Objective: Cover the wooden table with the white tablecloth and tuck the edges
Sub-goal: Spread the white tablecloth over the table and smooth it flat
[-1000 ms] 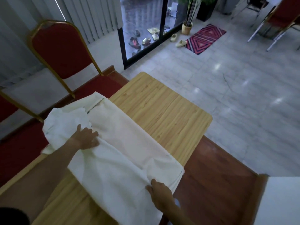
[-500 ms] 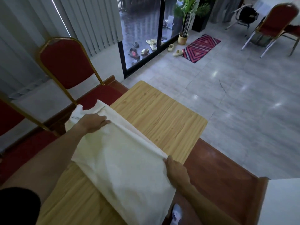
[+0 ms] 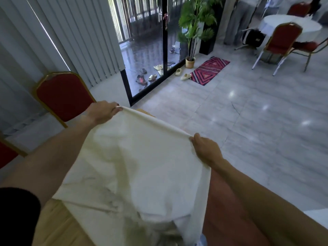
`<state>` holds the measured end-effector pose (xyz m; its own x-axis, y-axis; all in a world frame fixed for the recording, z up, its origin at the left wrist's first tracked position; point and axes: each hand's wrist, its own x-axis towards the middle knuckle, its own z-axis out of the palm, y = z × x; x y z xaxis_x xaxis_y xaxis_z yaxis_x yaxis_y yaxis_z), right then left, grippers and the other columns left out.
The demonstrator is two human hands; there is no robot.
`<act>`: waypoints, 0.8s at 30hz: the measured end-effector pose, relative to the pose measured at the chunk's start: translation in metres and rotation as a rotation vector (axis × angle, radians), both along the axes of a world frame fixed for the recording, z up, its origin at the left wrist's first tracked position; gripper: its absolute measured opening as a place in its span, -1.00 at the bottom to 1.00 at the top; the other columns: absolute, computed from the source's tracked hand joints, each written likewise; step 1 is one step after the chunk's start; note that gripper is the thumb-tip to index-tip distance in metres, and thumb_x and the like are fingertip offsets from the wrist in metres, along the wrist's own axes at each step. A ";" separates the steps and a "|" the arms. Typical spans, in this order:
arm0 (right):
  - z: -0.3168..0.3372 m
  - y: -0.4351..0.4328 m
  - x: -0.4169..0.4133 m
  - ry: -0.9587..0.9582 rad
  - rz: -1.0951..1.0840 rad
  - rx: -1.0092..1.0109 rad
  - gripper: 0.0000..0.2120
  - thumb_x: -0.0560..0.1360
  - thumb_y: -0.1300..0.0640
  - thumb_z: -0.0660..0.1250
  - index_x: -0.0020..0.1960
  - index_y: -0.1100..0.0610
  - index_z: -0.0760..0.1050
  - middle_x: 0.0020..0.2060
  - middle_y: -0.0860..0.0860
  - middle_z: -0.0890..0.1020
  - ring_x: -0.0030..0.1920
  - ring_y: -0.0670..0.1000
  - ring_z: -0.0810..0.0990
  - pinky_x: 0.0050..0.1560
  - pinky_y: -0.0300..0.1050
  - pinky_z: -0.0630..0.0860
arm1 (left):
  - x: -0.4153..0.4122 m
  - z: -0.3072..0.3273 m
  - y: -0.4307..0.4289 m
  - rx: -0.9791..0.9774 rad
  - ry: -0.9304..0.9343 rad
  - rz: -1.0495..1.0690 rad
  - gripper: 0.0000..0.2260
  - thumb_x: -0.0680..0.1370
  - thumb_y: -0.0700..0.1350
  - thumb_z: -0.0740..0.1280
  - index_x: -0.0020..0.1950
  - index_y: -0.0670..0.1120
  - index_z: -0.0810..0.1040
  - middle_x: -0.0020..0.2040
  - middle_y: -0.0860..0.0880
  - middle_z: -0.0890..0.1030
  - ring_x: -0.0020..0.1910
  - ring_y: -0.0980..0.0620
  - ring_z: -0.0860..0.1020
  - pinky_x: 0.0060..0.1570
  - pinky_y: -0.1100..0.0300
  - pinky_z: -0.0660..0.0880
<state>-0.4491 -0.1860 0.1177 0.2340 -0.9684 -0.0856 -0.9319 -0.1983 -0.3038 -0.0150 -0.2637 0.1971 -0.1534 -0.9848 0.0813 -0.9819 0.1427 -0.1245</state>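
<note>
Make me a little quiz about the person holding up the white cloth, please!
1. True or false: both hands grip the white tablecloth along its top edge.
2. Which hand is nearer the red chair? A) left hand B) right hand
3. Fill in: the bit of wooden table still showing lies at the ____ left of the picture.

Key: 1 true; 2 A; 3 bottom.

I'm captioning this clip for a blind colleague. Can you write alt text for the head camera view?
Two bare hands, left hand and right hand, hold a white tablecloth up by its top edge, stretched between them above a wooden table. Beyond are a red chair, grey tiled floor and a glass door.
</note>
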 end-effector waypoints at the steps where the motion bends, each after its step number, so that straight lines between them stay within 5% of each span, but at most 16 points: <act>1: 0.006 -0.014 -0.012 0.008 0.013 -0.025 -0.71 0.72 -0.12 -0.08 0.01 0.07 0.20 -0.15 0.13 0.62 -0.10 0.25 0.62 -0.16 0.05 0.43 | -0.009 0.006 -0.009 -0.032 -0.018 0.003 -0.56 0.67 0.26 0.01 0.04 -0.05 0.48 -0.07 -0.21 0.62 -0.07 -0.26 0.61 -0.21 0.00 0.37; 16: 0.049 -0.209 -0.149 0.105 0.171 -0.351 -0.68 0.72 -0.09 -0.06 -0.06 0.11 0.20 -0.43 -0.01 0.38 -0.45 0.15 0.41 -0.38 0.05 0.44 | -0.124 0.023 -0.086 -0.254 -0.058 0.060 -0.56 0.68 0.22 0.04 -0.07 -0.13 0.41 -0.25 -0.21 0.57 -0.28 -0.26 0.58 -0.38 0.04 0.36; 24: 0.036 -0.306 -0.161 0.141 0.221 -0.408 -0.71 0.73 -0.08 -0.04 -0.08 0.08 0.16 -0.43 -0.01 0.35 -0.45 0.18 0.46 -0.42 0.02 0.42 | -0.135 0.011 -0.150 -0.280 -0.041 0.078 -0.58 0.68 0.21 0.05 -0.09 -0.11 0.40 -0.30 -0.19 0.57 -0.35 -0.23 0.57 -0.41 0.06 0.35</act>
